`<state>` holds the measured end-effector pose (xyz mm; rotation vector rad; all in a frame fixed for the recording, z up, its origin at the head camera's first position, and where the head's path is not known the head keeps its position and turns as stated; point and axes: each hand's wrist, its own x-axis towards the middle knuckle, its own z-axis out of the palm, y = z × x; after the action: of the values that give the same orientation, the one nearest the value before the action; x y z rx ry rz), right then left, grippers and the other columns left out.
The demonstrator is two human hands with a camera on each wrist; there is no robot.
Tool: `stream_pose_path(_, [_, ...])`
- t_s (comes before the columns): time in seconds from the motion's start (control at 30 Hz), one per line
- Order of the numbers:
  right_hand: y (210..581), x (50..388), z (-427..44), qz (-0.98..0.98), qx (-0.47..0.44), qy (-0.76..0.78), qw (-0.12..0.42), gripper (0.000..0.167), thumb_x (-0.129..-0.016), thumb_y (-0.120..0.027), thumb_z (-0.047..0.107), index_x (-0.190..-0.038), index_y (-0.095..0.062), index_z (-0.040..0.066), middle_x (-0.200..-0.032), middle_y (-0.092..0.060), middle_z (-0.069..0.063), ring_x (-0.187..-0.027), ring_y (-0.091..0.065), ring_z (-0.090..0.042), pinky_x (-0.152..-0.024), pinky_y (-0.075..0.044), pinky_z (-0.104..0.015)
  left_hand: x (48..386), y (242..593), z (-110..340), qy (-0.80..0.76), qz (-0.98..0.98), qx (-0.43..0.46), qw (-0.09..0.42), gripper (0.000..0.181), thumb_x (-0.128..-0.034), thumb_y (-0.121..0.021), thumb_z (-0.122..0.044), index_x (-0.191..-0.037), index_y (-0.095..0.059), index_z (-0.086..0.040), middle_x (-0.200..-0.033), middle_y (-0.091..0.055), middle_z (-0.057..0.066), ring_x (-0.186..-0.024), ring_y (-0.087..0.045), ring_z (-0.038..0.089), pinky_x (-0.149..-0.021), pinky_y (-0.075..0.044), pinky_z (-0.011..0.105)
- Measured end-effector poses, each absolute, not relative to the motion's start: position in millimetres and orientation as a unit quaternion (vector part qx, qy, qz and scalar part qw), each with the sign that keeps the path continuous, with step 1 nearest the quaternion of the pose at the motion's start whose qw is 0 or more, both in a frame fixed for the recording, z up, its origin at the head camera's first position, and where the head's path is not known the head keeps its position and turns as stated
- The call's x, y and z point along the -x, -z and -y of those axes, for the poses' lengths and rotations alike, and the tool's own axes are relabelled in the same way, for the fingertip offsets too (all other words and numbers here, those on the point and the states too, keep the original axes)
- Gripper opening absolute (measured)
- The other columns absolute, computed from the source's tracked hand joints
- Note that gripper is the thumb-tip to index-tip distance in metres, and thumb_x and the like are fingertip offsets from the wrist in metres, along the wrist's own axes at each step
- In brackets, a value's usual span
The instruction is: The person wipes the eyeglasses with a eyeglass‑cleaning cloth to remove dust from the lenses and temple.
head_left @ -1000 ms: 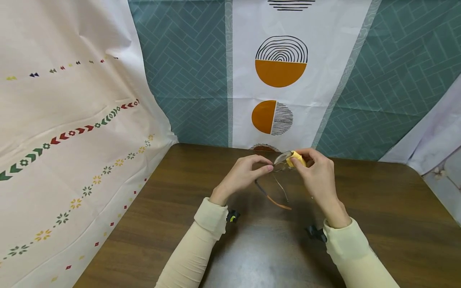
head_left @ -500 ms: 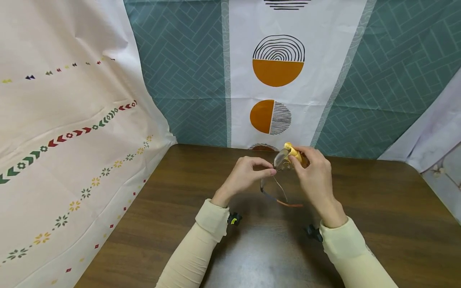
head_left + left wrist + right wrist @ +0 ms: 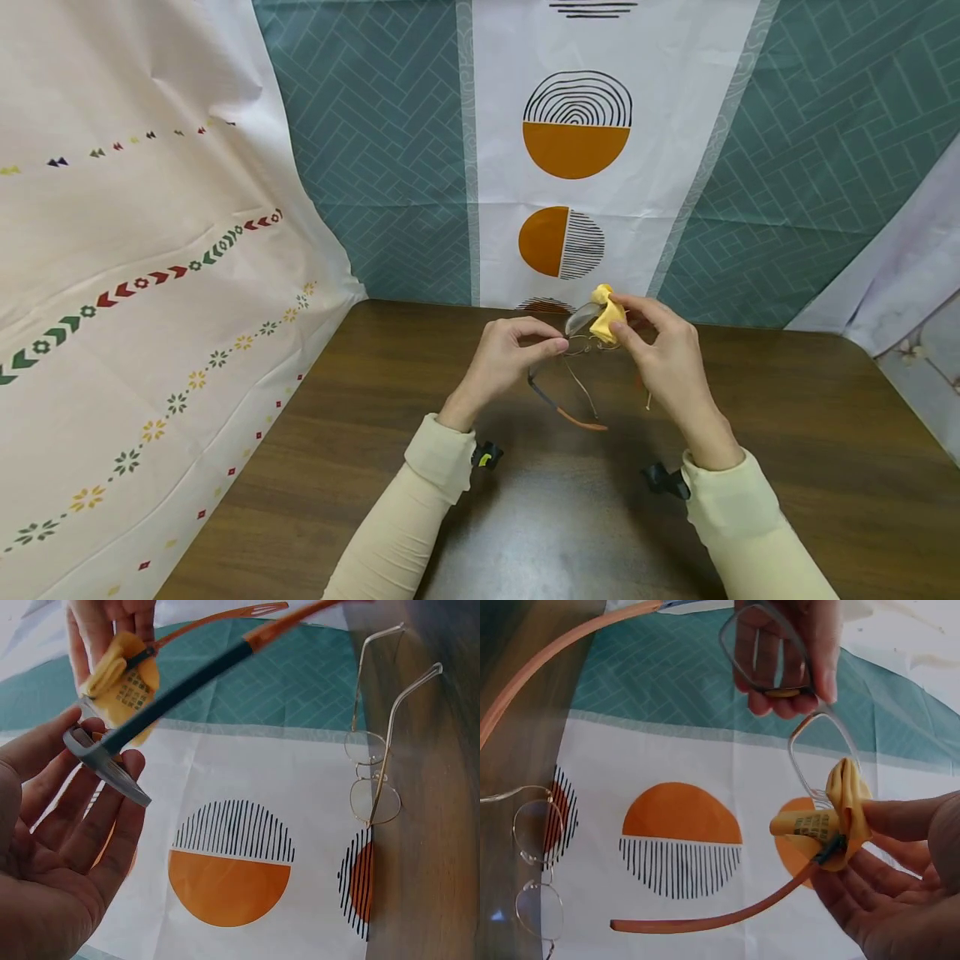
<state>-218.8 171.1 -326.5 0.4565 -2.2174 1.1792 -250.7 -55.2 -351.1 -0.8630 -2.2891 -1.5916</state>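
Evidently both hands are busy with one pair of grey-rimmed glasses (image 3: 180,694), whose side arms run from dark teal to orange. They are raised over the far part of the worktop (image 3: 300,492), lenses between the two hands, arms pointing back toward the near side. The left hand (image 3: 504,360) has its grip pinching the left end of the frame between thumb and fingers, near the hinge. The right hand (image 3: 669,358) pinches a yellow cloth (image 3: 608,321), bunched and folded at the right end of the frame, where the teal root of that side arm comes out from under it. On the cloth sit small dark printed marks in rows, lettering by the look of them, but too small and blurred to read.

A second pair, the gold wire-rimmed glasses (image 3: 375,801), rests on the worktop at the far side, behind the held pair in the head view; its thin arms are spread and reach toward the near side. Past the far edge hangs a teal-and-white curtain (image 3: 562,193) with orange and black-lined circles, and along the left falls a cream drape (image 3: 172,333) with flower and arrow borders. At the left cuff a black wrist device (image 3: 487,455) bears a yellow-green mark, too small to make out.
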Motion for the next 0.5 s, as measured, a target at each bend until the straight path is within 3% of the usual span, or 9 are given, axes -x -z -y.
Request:
stream_pose_path(0.13, [331, 223, -167, 0.830, -0.163, -0.428, 0.319, 0.035, -0.089, -0.080, 0.002, -0.123, -0.073, -0.004, -0.102, -0.073, -0.017, -0.087, -0.063, -0.024, -0.077, -0.042, -0.020, 250, 351, 54, 0.532, 0.783, 0.302, 0.114, 0.012, -0.0918, -0.082, -0.018, -0.099, -0.083, -0.008, -0.094, -0.078, 0.000, -0.090, -0.069, 0.007, -0.083, -0.056, 0.026])
stream_pose_path(0.3, [338, 226, -161, 0.815, -0.161, -0.398, 0.390, 0.023, -0.087, -0.082, -0.002, -0.108, -0.077, -0.007, -0.092, -0.072, -0.016, -0.079, -0.062, -0.023, -0.072, -0.041, -0.017, 248, 350, 52, 0.511, 0.795, 0.307, 0.110, 0.014, -0.0919, -0.082, -0.019, -0.100, -0.082, -0.008, -0.097, -0.078, 0.000, -0.094, -0.069, 0.008, -0.087, -0.056, 0.026])
stream_pose_path(0.5, [342, 226, -158, 0.810, -0.183, -0.341, 0.441, 0.023, -0.084, -0.083, -0.006, -0.106, -0.076, -0.008, -0.093, -0.071, -0.021, -0.081, -0.061, -0.038, -0.072, -0.036, -0.039, 247, 352, 50, 0.476, 0.814, 0.322, 0.078, 0.015, -0.0933, -0.080, -0.021, -0.103, -0.083, -0.010, -0.100, -0.078, -0.004, -0.095, -0.068, 0.004, -0.088, -0.054, 0.023])
